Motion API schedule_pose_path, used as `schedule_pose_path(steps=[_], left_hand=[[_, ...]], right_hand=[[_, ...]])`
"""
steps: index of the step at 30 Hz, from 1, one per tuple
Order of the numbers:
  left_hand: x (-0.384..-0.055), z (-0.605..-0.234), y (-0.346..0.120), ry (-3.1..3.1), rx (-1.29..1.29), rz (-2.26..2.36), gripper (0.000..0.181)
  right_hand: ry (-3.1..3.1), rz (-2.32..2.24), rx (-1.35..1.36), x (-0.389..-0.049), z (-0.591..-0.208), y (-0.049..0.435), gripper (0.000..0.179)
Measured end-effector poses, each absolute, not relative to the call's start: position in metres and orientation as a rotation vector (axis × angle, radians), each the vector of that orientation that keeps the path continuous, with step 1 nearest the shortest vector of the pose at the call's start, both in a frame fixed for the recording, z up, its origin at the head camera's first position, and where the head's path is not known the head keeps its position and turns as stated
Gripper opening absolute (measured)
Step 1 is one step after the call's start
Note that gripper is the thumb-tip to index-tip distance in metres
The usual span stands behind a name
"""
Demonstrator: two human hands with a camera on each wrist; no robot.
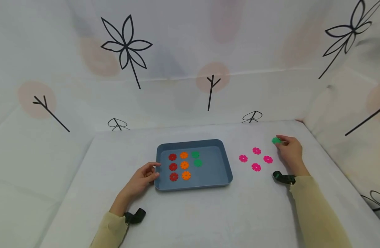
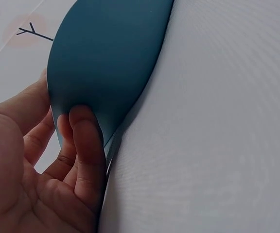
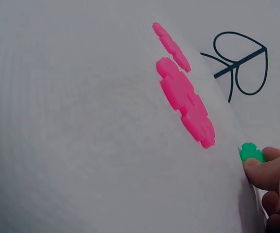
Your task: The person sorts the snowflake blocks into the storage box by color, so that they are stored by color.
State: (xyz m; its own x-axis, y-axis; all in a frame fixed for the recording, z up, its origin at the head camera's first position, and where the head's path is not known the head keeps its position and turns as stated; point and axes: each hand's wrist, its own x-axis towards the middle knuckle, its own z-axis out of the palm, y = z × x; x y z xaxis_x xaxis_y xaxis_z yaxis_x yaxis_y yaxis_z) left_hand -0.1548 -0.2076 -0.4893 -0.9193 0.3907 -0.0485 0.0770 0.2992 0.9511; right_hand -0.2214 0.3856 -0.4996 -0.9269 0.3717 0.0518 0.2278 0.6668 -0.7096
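Note:
My left hand (image 1: 143,177) grips the left edge of a blue-grey tray (image 1: 208,181), one finger reaching over the rim. In the left wrist view, curled fingers press against the outer wall of the tray (image 2: 111,48). A green notched plastic disc (image 1: 276,140) is pinched between thumb and fingers of my right hand (image 1: 290,151), at the table's far right; the right wrist view shows this green disc (image 3: 251,151) at the fingertips. Inside the tray lie three red discs (image 1: 172,167), three orange discs (image 1: 184,165) and two green discs (image 1: 197,163), arranged in columns.
Several pink discs (image 1: 256,167) lie loose on the white table (image 1: 190,217) between the tray and my right hand. White cloth walls (image 1: 177,93) with plant drawings enclose the back and sides. Each wrist carries a black device (image 1: 135,216).

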Motion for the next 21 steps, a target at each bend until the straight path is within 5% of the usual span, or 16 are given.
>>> schedule_pose_path(steps=[21], left_hand=[[-0.1549, -0.4893, -0.2067, 2.274, 0.397, 1.689, 0.038]], right_hand=[[-2.551, 1.178, -0.520, -0.2111, -0.4979, 0.3837, 0.035]])
